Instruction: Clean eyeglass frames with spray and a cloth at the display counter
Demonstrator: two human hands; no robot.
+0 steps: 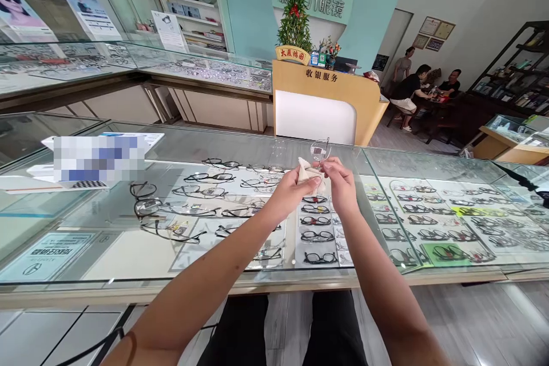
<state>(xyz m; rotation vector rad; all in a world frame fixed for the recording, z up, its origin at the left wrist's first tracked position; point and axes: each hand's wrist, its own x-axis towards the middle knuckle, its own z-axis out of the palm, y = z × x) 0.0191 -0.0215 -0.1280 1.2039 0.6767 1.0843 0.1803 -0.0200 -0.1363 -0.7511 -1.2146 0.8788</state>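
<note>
Above the glass counter, both my hands meet around one pair of eyeglasses [319, 151]. One lens, with a pale label on it, sticks up above my fingers; the other part of the frame is hidden by hands and cloth. My left hand [290, 187] is closed on a cream-coloured cloth [305, 170], which is folded against the eyeglasses. With thumb and fingers pinched, my right hand [342, 182] grips the eyeglasses from the right side. Dark-framed glasses [316, 221] lie in a column below my hands, seen through the glass.
The glass display counter [141, 287] spans the space before me, with more spectacles [210, 177] at left. A white box [45, 171] stands on its left end. Beyond are a wooden cashier desk [369, 86], further showcases and people seated at a table [437, 100].
</note>
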